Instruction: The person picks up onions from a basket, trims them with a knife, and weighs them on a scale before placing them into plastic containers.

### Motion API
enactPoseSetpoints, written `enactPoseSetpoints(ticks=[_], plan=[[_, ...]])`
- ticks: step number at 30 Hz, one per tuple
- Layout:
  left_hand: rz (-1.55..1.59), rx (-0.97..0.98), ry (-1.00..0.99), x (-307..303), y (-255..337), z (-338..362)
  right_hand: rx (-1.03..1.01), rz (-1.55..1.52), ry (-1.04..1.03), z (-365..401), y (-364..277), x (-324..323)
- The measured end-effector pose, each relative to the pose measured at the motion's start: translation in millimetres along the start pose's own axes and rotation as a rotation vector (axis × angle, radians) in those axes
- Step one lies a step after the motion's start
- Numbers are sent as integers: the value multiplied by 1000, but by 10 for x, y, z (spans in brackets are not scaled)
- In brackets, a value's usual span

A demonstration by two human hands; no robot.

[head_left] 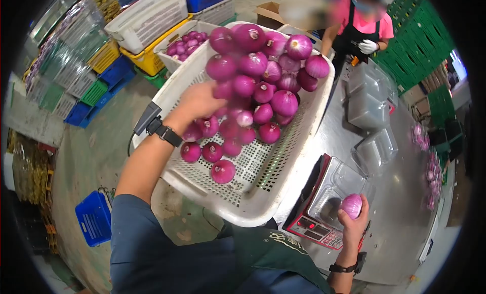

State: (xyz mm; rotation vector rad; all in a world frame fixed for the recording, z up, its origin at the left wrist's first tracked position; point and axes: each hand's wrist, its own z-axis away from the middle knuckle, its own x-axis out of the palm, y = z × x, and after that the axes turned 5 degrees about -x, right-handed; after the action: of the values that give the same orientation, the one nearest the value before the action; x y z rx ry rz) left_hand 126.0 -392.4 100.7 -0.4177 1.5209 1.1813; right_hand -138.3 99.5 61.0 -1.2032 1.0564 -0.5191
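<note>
A white perforated plastic basket (243,213) holds a heap of red onions (284,102), piled toward its far end. My left hand (201,99) reaches into the basket from the left and touches the onions; blur and the pile hide its fingertips. At the right, my right hand (357,223) is closed around one red onion (351,206). That onion is just above the right side of a clear plastic tray (331,185). The tray lies on a red digital scale (310,229) with a lit display.
A steel table (395,233) carries stacked clear trays (367,96) and packed onions (433,180) along its far right edge. Across it stands a person (362,26) wearing a white glove. Crates (147,26) stack at back left; a blue basket (93,218) is on the floor.
</note>
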Motion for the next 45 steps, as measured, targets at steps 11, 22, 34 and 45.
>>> enactPoseSetpoints(ticks=[11,22,34,45], plan=[[-389,68,17,1153,-911,-456,-89,283,300,129,175,-497],[1254,-92,-384,241,-617,-391,-33,87,460,412,464,-827],[1720,203,-713,688,1311,2096,219,-179,260,-644,745,-816],[1470,-551,-896,2275,2083,2581,-347,303,-107,-368,362,-1173]])
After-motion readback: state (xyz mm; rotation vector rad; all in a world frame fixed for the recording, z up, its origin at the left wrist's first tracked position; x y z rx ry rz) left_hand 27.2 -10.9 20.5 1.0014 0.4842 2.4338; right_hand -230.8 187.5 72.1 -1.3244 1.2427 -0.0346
